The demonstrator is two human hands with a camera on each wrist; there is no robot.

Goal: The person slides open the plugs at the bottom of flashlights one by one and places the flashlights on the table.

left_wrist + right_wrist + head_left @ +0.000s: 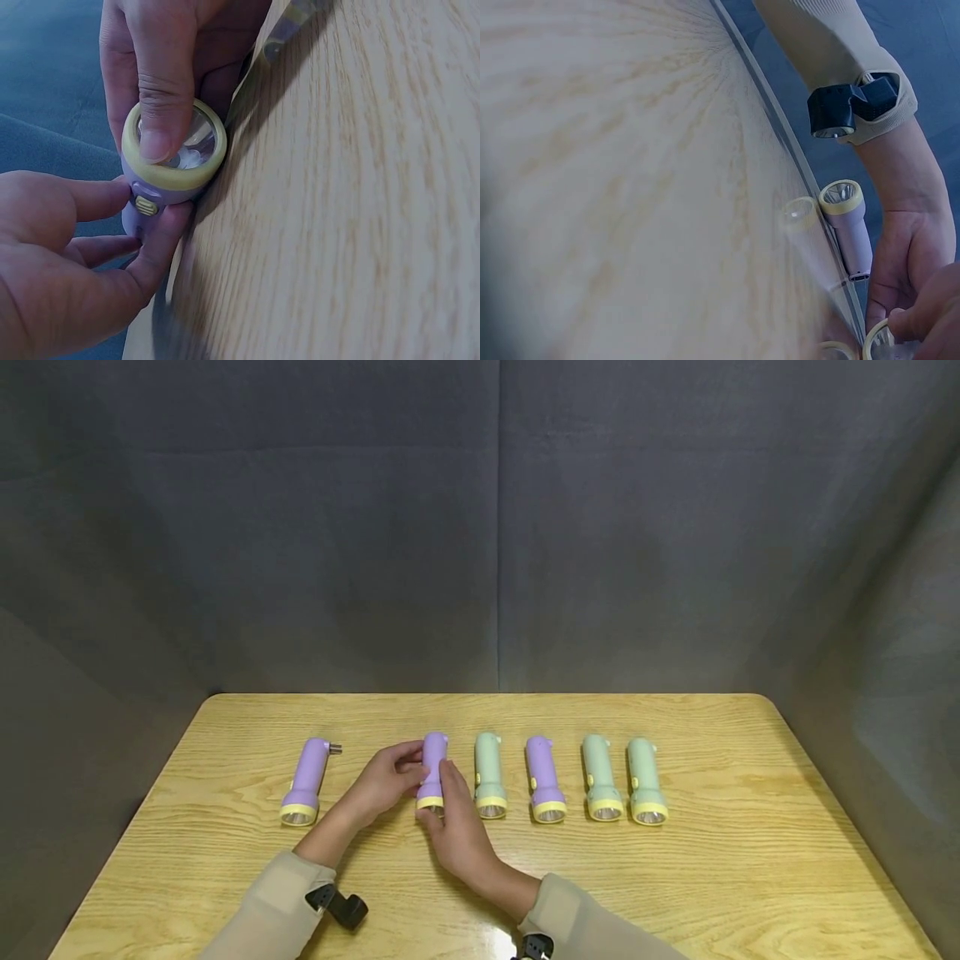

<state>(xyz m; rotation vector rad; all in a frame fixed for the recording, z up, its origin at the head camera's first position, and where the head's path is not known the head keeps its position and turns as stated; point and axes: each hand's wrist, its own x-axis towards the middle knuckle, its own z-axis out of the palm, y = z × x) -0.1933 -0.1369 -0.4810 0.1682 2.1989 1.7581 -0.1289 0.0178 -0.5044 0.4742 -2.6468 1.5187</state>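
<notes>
Both hands are on one purple flashlight that lies among a row of flashlights, its yellow-rimmed lens toward the person. My left hand grips the barrel from the left; in the left wrist view its thumb and fingers are around the body beside the ridged yellow switch. My right hand holds the same flashlight from the right, thumb over the lens and fingers along the barrel. Part of the lens is hidden by that thumb. Left of the hands lies another purple flashlight with metal plug prongs sticking out at its tail.
Right of the hands, a green flashlight, a purple flashlight, and two more green ones, a nearer green flashlight and an outermost green flashlight, lie side by side. They rest on a wooden table before a dark curtain.
</notes>
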